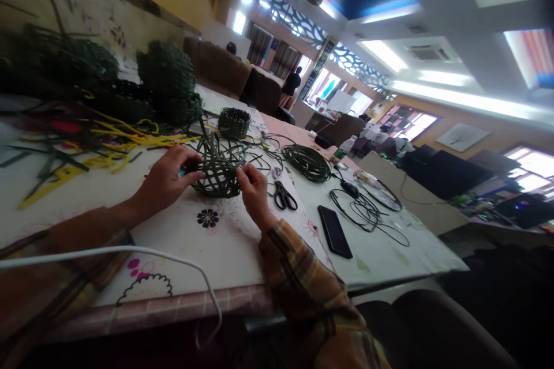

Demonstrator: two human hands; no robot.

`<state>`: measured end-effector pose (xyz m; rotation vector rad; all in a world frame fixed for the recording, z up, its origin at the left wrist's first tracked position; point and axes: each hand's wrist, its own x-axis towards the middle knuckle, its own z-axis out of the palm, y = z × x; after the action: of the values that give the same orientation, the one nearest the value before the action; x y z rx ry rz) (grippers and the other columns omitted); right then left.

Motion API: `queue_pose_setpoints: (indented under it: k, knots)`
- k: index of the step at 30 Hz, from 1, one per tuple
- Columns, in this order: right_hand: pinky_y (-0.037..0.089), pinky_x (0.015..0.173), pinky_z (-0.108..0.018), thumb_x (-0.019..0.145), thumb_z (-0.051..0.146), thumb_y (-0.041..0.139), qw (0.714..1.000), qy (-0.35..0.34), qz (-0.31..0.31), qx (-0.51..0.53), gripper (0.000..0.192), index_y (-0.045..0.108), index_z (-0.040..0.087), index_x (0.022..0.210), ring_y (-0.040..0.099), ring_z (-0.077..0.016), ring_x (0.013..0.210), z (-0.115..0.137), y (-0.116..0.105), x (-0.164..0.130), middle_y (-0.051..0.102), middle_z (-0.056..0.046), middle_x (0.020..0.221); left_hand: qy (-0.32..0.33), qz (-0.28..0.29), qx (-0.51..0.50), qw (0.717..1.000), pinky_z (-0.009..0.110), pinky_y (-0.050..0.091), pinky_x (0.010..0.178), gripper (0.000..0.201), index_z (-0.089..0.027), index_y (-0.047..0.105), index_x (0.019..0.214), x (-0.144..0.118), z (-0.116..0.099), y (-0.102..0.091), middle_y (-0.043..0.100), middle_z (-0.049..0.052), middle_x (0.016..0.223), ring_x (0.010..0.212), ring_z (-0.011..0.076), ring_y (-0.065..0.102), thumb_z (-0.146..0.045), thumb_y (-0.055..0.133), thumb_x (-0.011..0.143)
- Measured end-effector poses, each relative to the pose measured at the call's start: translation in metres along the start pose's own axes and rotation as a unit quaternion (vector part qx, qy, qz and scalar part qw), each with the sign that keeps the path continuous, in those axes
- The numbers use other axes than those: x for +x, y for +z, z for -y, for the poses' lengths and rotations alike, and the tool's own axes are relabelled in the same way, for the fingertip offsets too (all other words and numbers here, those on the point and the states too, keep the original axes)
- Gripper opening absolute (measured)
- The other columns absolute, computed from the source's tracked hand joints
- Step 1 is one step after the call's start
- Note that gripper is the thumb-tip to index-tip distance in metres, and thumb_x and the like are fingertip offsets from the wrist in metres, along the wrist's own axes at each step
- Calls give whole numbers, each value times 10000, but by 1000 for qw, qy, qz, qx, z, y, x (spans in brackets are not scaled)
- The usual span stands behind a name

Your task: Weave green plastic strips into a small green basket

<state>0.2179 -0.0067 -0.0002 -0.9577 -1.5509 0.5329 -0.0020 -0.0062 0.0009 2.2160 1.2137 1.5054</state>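
A dark green woven basket (217, 177) with an open lattice stands on the table between my hands, loose strips sticking up from its top. My left hand (175, 170) grips its left side, thumb on the outside and the other fingers partly hidden behind the weave. At the right side, my right hand (254, 187) pinches the lattice or a strip of it between thumb and forefinger. Black-handled scissors (284, 196) lie just right of my right hand. Behind the basket is a smaller, tightly woven basket (234, 123).
Yellow strips (125, 134) and green offcuts lie at left, before stacked dark green woven pieces (167, 78). To the right are a coil of green strip (305, 162), a phone (334, 232) and a tangled black cable (361, 207). A white cable (151, 251) crosses the foreground.
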Motion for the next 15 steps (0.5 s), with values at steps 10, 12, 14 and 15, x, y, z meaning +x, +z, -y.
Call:
queue_pose_setpoints:
  k: [10, 12, 14, 15]
  knots:
    - [323, 575, -236, 887, 386, 596, 999, 5, -22, 28, 224, 522, 215, 764, 387, -94, 593, 3, 7, -5, 416, 68, 626, -25, -30, -14, 999, 343, 510, 841, 225, -204, 570, 975, -3, 2, 3, 551, 17, 956, 872, 179, 573, -391, 646, 875]
    - [350, 576, -231, 878, 389, 610, 999, 17, -27, 44, 179, 586, 214, 905, 415, -96, 593, 0, 8, -4, 461, 70, 645, -18, -41, -12, 999, 343, 515, 859, 226, -204, 563, 987, -5, 6, 6, 537, 15, 974, 892, 175, 570, -388, 645, 884]
    - [373, 594, -236, 867, 412, 630, 999, 16, -19, 38, 210, 628, 208, 917, 450, -101, 610, -2, 8, -2, 508, 58, 659, -6, -37, -16, 999, 348, 520, 860, 224, -207, 559, 996, -6, 12, 9, 528, 13, 974, 896, 178, 571, -388, 637, 888]
    - [382, 609, -241, 868, 429, 635, 1000, 9, -9, 28, 226, 642, 203, 861, 469, -105, 623, -3, 8, -1, 528, 48, 663, -1, -33, -16, 999, 354, 522, 857, 224, -210, 558, 1006, -6, 15, 10, 524, 15, 982, 900, 183, 573, -390, 628, 893]
